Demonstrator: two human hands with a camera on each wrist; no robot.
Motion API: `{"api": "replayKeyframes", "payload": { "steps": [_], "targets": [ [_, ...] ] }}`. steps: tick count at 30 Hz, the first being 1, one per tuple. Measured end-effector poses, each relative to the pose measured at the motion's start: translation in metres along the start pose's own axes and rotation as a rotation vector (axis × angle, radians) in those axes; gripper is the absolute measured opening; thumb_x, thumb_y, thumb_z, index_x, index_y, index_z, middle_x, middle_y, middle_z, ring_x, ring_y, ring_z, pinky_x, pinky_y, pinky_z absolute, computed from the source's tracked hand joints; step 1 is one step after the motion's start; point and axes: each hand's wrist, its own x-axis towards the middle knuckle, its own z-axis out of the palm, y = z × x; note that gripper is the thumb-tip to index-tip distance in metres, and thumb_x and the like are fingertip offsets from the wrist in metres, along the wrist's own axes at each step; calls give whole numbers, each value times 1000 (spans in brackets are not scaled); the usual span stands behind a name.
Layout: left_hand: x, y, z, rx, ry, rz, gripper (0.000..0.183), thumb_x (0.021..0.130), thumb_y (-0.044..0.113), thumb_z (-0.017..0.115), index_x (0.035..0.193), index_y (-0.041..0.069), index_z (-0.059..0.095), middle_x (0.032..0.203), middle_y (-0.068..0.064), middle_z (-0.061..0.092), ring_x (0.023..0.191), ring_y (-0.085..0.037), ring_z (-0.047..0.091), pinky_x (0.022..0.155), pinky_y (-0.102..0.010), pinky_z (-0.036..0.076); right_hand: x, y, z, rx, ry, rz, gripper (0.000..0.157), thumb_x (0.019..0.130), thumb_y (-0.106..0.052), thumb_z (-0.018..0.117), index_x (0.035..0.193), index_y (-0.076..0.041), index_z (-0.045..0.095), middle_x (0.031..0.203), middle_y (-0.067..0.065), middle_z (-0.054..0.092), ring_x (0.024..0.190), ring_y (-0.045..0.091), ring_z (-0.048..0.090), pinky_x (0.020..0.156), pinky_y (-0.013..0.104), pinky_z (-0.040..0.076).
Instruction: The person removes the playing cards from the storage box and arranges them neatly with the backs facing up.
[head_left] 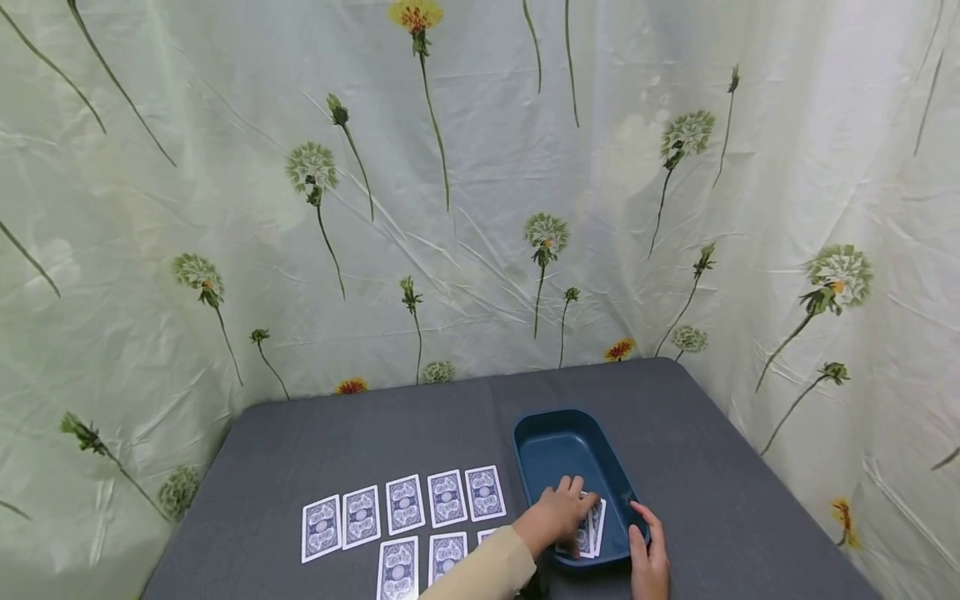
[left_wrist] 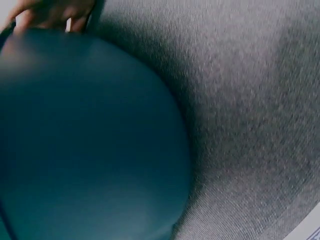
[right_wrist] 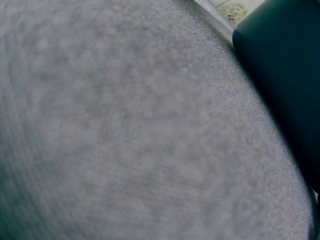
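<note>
A dark blue tray (head_left: 540, 454) lies on the table's right half. My left hand (head_left: 558, 512) reaches over its near left side and grips playing cards (head_left: 596, 529) lying inside, fingers at their far end and thumb at the near end. The hand covers part of those cards. At the near right corner, my right hand (head_left: 651, 554) holds the rim between thumb and fingers. Close up in the left wrist view is the tray's wall (left_wrist: 100, 140), with some fingers (left_wrist: 50, 15) above it. The right wrist view shows the wall (right_wrist: 285, 75) at its right edge.
Left of the tray, several playing cards (head_left: 405, 504) lie back up in two rows, their backs blue and white. Part of the near row is behind the left sleeve (head_left: 487, 567). A grey cloth (head_left: 450, 425) covers the table. Behind hangs a flowered curtain (head_left: 480, 167).
</note>
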Motion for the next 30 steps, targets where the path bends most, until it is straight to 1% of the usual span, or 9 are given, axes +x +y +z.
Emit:
{"api": "replayKeyframes", "payload": {
  "steps": [9, 14, 15, 18, 20, 22, 26, 28, 30],
  "targets": [
    [-9, 7, 0, 26, 54, 83, 66, 73, 38, 73, 129, 35, 37, 132, 7, 33, 117, -10, 36, 80, -23, 50, 2, -3, -2, 7, -35, 42, 39, 97, -24, 33, 131, -3, 36, 140, 20, 31, 129, 37, 23, 101, 63, 17],
    [-11, 5, 2, 28, 61, 65, 69, 73, 46, 70, 130, 32, 34, 132, 9, 32, 118, -9, 35, 78, -21, 50, 2, -5, -3, 3, -33, 37, 39, 97, -23, 34, 131, -3, 37, 139, 19, 33, 127, 35, 24, 102, 61, 19],
    [-11, 5, 4, 31, 68, 53, 70, 72, 48, 71, 129, 32, 33, 132, 9, 32, 117, -8, 35, 78, -21, 50, 2, -4, -2, 7, -27, 31, 39, 97, -23, 35, 130, -3, 37, 138, 16, 34, 127, 34, 24, 102, 60, 19],
    [-13, 3, 7, 43, 104, 33, 74, 69, 53, 71, 129, 31, 34, 129, 9, 34, 114, -8, 37, 74, -21, 50, 0, -3, -1, 10, -7, 17, 38, 97, -23, 36, 130, -4, 39, 130, -9, 40, 128, 26, 25, 104, 58, 19],
    [-14, 1, 8, 32, 123, 40, 75, 69, 54, 70, 130, 30, 35, 130, 7, 34, 114, -8, 38, 74, -21, 50, -1, -3, 0, 16, 8, 7, 37, 97, -22, 37, 129, -5, 41, 120, -25, 38, 126, 10, 28, 107, 50, 19],
    [-18, -3, 6, -1, 146, 54, 77, 69, 54, 70, 132, 28, 37, 132, 4, 35, 116, -10, 38, 76, -22, 50, -3, -2, 2, 11, 24, -13, 35, 96, -22, 38, 128, -7, 42, 114, -33, 35, 119, -6, 29, 108, 33, 19],
    [-26, -15, -7, -94, 180, 69, 78, 69, 50, 71, 136, 29, 38, 138, 1, 35, 122, -13, 38, 84, -24, 49, -5, 0, 3, 9, 51, -71, 32, 96, -18, 39, 126, -7, 45, 116, -29, 40, 104, -23, 24, 91, 5, 17],
    [-31, -23, -14, -110, 209, 80, 79, 69, 49, 72, 137, 29, 37, 139, 0, 35, 123, -14, 37, 86, -24, 49, -4, 0, 4, 7, 63, -82, 31, 96, -18, 39, 125, -7, 45, 117, -22, 44, 103, -24, 24, 88, 2, 17],
    [-36, -30, -21, -118, 237, 94, 80, 70, 48, 72, 138, 29, 36, 140, 1, 34, 125, -14, 36, 87, -24, 48, -4, 0, 4, 6, 63, -66, 32, 96, -19, 39, 125, -8, 45, 121, -14, 46, 105, -23, 24, 99, 10, 18]
  ]
}}
